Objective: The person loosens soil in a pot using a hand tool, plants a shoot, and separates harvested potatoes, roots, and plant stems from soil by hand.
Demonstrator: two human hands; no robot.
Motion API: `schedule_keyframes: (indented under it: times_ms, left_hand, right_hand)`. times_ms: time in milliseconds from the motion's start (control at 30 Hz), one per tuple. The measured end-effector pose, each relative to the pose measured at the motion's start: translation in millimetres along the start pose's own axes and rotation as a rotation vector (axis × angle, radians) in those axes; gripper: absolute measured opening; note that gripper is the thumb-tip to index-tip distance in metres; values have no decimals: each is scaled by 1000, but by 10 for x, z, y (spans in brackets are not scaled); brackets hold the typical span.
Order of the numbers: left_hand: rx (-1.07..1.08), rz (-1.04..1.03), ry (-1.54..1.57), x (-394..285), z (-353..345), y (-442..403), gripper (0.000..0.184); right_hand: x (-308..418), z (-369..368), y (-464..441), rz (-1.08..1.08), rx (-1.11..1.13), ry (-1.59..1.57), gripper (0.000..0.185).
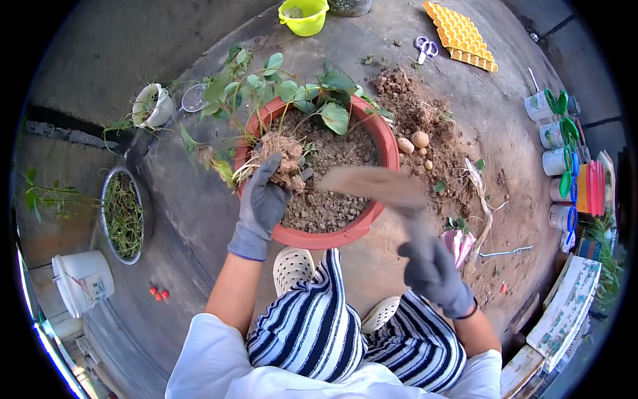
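My left hand (263,203), in a grey glove, grips the soil-caked root ball (282,151) of a leafy green plant (292,90) over the left side of a round terracotta-coloured pot (335,239). Leaves spread across the far rim. Crumbly soil (316,209) fills the pot. My right hand (438,276), also gloved, is closed around the handle of a trowel (372,186). Its soil-covered blade is smeared by motion and reaches over the pot's right rim toward the soil.
Right of the pot lie loose soil (412,100), several potatoes (419,139) and a dry stalk (482,199). Scissors (425,48) and egg trays (462,36) are farther off. A basin of greens (124,216) and a white bucket (83,282) stand left; paint tubs (555,135) line the right.
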State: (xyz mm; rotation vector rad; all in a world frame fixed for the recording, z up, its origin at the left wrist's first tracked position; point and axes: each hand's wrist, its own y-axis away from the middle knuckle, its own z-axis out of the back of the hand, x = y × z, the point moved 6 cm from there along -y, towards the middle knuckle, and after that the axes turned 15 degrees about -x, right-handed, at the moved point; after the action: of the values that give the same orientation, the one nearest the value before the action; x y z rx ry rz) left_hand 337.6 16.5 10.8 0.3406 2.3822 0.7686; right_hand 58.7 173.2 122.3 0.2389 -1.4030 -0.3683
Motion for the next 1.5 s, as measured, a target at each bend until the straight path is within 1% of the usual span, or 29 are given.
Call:
schedule_keyframes:
  times_ms: [33,67,100,133,167,200,233,267,300,400,467,533,567,600,667,700,733,800,867,933,967,1000,1100,1167,1300,1333,1400,1467,1500]
  left_hand:
    - [67,21,4,0,-74,51,37]
    - [139,45,10,9,-183,122,37]
    - [93,20,8,9,-323,187,38]
    - [109,4,18,-15,-338,116,38]
    - [90,4,-10,4,-239,95,39]
    - [69,14,-41,52,-151,112,39]
    - [101,17,-4,38,-241,144,37]
    - [108,10,-1,6,-243,104,37]
    - [115,-2,-8,7,-191,92,36]
    - [99,21,3,32,-230,187,26]
    - [66,27,9,27,-157,123,26]
    - [20,33,19,77,-79,93,30]
    - [63,33,7,85,-177,163,34]
    - [117,16,-5,43,-295,168,38]
    - [78,16,9,82,-243,292,40]
    - [117,131,11,135,-269,365,38]
    - [169,233,11,149,-338,382,36]
    - [153,193,2,206,-217,356,33]
    - [51,127,-6,266,-290,353,30]
    - [66,168,21,323,-253,265,33]
    - [93,219,-32,380,-172,171,32]
    - [121,274,-86,448,-89,85,32]
    - [83,200,-102,426,-257,159,31]
    - [21,121,-134,433,-215,76,32]
    - [-109,38,-255,467,-147,-38,34]
    - [-141,14,-281,478,-148,-40,34]
    - [-107,-3,-270,472,-163,-47,38]
    - [-88,-26,-288,451,-235,14,41]
    - [-135,-65,-292,441,-245,50,43]
  right_hand:
    - [-176,-75,-104,27,21,194,29]
    - [-229,-208,-251,198,0,506,25]
    - [-387,-228,-302,92,28,492,23]
    - [-346,-193,-410,116,25,501,23]
    - [-393,-184,-414,18,66,432,26]
    - [-450,-181,-368,-89,104,359,29]
    - [-182,-159,-280,-305,93,312,27]
    - [-134,-112,-267,-294,93,316,27]
    - [-156,-46,-175,-381,82,46,26]
    - [379,104,98,-103,-38,-32,25]
    - [279,104,103,1,-45,-49,29]
    - [-48,-211,-260,4,-27,572,35]
    - [-368,-346,-447,190,66,783,38]
    - [-302,-344,-536,211,53,782,38]
    - [-271,-311,-537,54,62,642,36]
    - [-291,-309,-537,-130,137,574,25]
    - [-286,-298,-560,-118,130,568,25]
    - [-408,-317,-498,-405,196,185,24]
    - [-289,-314,-423,-373,150,177,28]
    - [-288,-252,-353,-313,117,-45,34]
    - [-301,-227,-328,-415,114,-35,35]
    - [-312,-201,-308,-419,109,-39,35]
    - [-287,-172,-245,-356,132,-60,29]
    - [-305,-178,-237,-415,45,45,6]
    - [-484,-246,-351,-296,54,210,8]
    - [-447,-242,-370,-300,46,208,8]
    - [-371,-243,-382,-446,45,111,10]
    - [-312,-195,-365,-448,-1,38,11]
    - [-322,-162,-330,-446,39,15,20]
